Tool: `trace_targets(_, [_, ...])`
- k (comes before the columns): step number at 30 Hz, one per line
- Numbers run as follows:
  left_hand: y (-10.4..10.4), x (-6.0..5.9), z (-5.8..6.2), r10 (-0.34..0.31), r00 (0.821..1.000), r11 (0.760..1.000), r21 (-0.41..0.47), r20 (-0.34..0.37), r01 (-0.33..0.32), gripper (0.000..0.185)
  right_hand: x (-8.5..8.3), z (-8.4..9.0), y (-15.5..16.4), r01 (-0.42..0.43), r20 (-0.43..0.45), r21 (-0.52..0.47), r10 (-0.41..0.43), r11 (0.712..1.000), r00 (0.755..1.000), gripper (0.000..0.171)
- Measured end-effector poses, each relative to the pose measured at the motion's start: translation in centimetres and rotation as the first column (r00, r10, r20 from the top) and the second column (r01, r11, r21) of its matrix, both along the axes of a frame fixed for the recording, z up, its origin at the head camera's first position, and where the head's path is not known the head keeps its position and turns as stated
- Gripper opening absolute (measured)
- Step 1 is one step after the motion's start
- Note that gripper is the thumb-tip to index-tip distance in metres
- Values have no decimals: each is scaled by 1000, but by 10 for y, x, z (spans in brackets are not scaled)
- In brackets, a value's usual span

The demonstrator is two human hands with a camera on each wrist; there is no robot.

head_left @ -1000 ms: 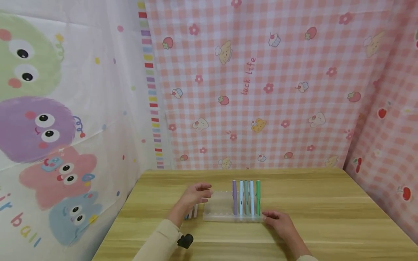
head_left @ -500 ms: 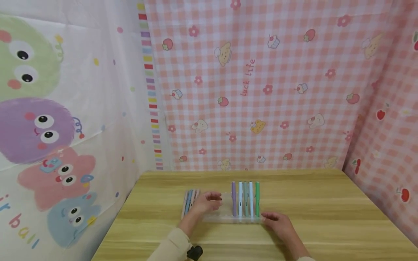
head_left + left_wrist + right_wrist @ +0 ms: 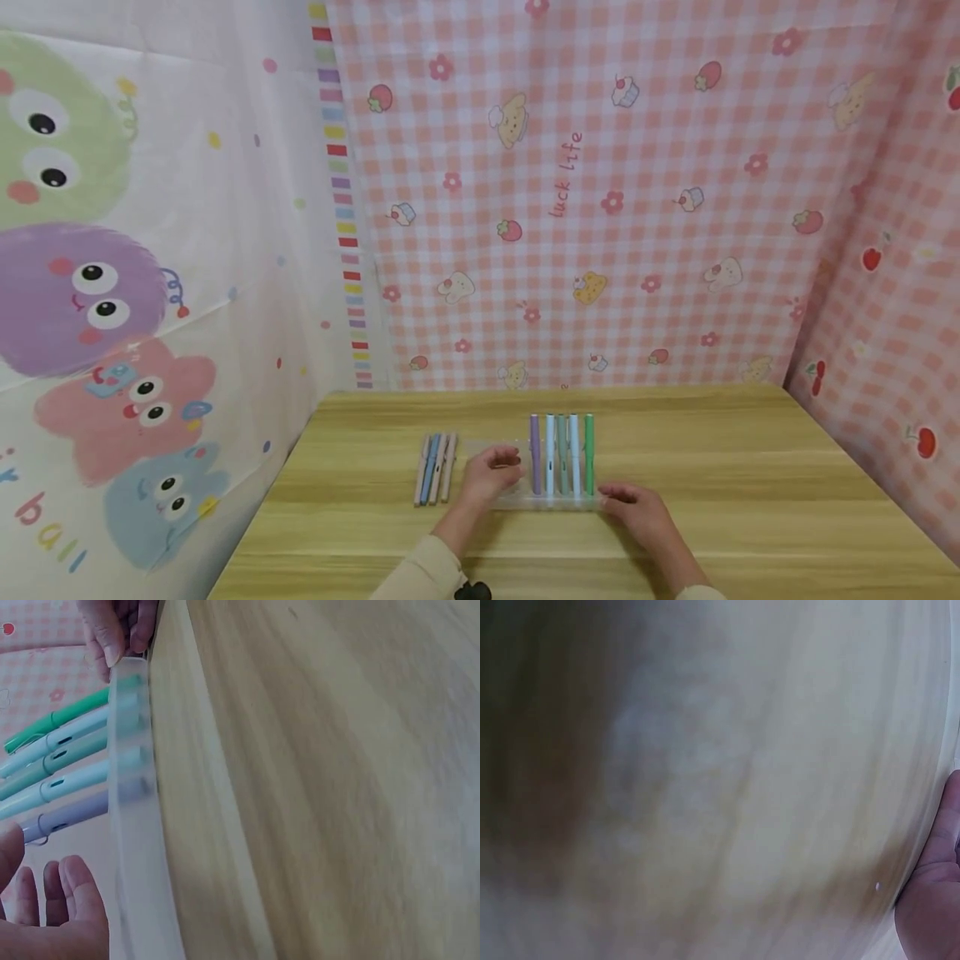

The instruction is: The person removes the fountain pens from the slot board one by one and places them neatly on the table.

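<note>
A clear plastic pen rack (image 3: 517, 500) stands on the wooden table (image 3: 750, 500). Several pens (image 3: 561, 454) stand upright in its right half: purple, pale blue, grey-green, pale blue and green. My left hand (image 3: 501, 460) hovers over the rack's bare left half with relaxed fingers (image 3: 67, 889) and holds nothing. My right hand (image 3: 617, 497) lies at the rack's right end, where its thumb and a finger (image 3: 112, 637) pinch the rack (image 3: 131, 817). The right wrist view is blurred, showing only table and the edge of a hand (image 3: 937, 900).
Several loose pens (image 3: 435, 467) lie side by side on the table left of the rack. Patterned cloth walls (image 3: 600, 208) close the table in at the back, left and right.
My left hand has moved right, from over the loose pens to the rack's left half, uncovering those pens. The right hand has stayed at the rack's end.
</note>
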State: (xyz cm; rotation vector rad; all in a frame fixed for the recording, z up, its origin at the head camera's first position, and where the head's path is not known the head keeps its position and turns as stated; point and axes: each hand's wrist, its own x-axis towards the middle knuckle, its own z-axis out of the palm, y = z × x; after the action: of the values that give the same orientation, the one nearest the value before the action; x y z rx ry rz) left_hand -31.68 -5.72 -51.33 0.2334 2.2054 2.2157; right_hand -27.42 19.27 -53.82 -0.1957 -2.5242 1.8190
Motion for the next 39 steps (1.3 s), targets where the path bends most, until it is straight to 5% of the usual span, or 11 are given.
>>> trace_targets(6, [10,4,3,71,997,997,12,27,-71,32,0,1,0,-1,-6,14,1,1000,1000,22])
trace_targets(9, [15,-1,-5,85,995,996,6,43,-85,33,0,1,1,4,-3,31,-4,1000,1000,22])
trace_targets(39, [35,-6,-7,116,990,993,11,81,-117,23,-1,-3,0,10,-1,22,-10,1000,1000,21])
